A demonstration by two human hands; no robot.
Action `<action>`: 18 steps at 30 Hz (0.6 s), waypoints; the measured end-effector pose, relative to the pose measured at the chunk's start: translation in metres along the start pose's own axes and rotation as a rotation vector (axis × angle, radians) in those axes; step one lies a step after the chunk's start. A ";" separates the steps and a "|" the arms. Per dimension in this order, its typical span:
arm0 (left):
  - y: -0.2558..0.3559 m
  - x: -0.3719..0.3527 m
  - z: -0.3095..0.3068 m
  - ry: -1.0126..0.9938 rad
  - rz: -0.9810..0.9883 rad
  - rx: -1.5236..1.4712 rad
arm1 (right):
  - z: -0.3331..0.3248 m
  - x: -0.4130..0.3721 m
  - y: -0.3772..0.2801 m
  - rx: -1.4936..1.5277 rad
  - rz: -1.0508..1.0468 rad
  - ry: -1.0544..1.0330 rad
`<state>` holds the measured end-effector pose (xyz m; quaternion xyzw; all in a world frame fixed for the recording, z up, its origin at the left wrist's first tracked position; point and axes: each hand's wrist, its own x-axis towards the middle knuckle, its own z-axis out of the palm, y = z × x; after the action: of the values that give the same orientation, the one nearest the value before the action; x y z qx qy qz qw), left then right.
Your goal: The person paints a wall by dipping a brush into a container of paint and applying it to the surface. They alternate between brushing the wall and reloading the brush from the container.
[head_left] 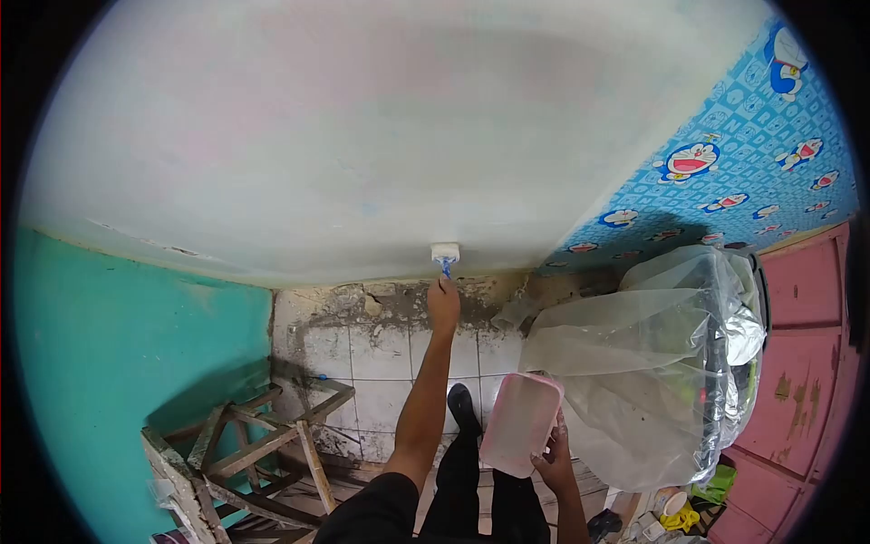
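My left hand (pixel 442 301) is closed round the blue-and-white handle of a paint brush (pixel 445 253). The wide white head of the brush is against the lower part of a pale wall (pixel 335 172), a little above the floor line. Lower down, my right hand (pixel 555 459) grips the right edge of a pink-rimmed plastic container (pixel 523 426), thumb over the rim and fingers partly hidden behind. The container is tilted and looks whitish inside, held in front of my legs.
A wooden trestle (pixel 245 458) stands at left by the green wall (pixel 136 335). Plastic sheeting (pixel 625 372) covers a bulky pile at right, beside a pink door (pixel 802 363). Blue cartoon wallpaper (pixel 725 163) covers the right wall. Dirty tiles (pixel 381 403) lie below.
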<state>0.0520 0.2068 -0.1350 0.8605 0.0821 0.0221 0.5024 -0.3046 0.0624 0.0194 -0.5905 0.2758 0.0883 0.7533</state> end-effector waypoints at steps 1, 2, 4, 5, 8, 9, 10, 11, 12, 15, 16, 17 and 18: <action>0.032 -0.004 -0.019 -0.014 -0.029 -0.055 | 0.001 -0.002 -0.004 -0.005 0.000 -0.006; 0.072 -0.009 -0.040 -0.026 -0.054 -0.112 | 0.001 -0.003 -0.010 -0.010 -0.005 -0.011; 0.146 -0.020 -0.080 -0.027 -0.041 -0.182 | 0.004 -0.007 -0.019 -0.022 -0.017 -0.017; 0.181 -0.026 -0.098 -0.014 -0.002 -0.199 | 0.004 -0.008 -0.022 -0.031 -0.027 -0.016; 0.263 -0.038 -0.143 0.001 0.101 -0.309 | 0.005 -0.013 -0.028 -0.026 -0.054 -0.012; 0.285 -0.043 -0.157 0.001 0.132 -0.357 | 0.005 -0.016 -0.031 -0.020 -0.064 -0.010; 0.308 -0.048 -0.170 0.026 0.176 -0.379 | 0.005 -0.018 -0.035 -0.015 -0.080 -0.019; 0.329 -0.052 -0.182 0.049 0.221 -0.402 | 0.006 -0.019 -0.039 -0.010 -0.096 -0.025; 0.342 -0.056 -0.189 0.071 0.261 -0.426 | 0.006 -0.022 -0.045 -0.008 -0.109 -0.031; 0.352 -0.049 -0.193 0.117 0.382 -0.485 | 0.008 -0.031 -0.059 0.027 -0.099 -0.024; 0.344 -0.044 -0.185 0.116 0.372 -0.502 | 0.008 -0.033 -0.062 0.014 -0.092 -0.020; 0.326 -0.034 -0.168 0.114 0.363 -0.517 | 0.008 -0.035 -0.064 0.003 -0.086 -0.016; 0.303 -0.025 -0.151 0.110 0.352 -0.530 | 0.008 -0.038 -0.065 -0.007 -0.077 -0.010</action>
<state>0.0451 0.1866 0.2041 0.6981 -0.0495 0.1760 0.6922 -0.3037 0.0581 0.0949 -0.6027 0.2486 0.0632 0.7556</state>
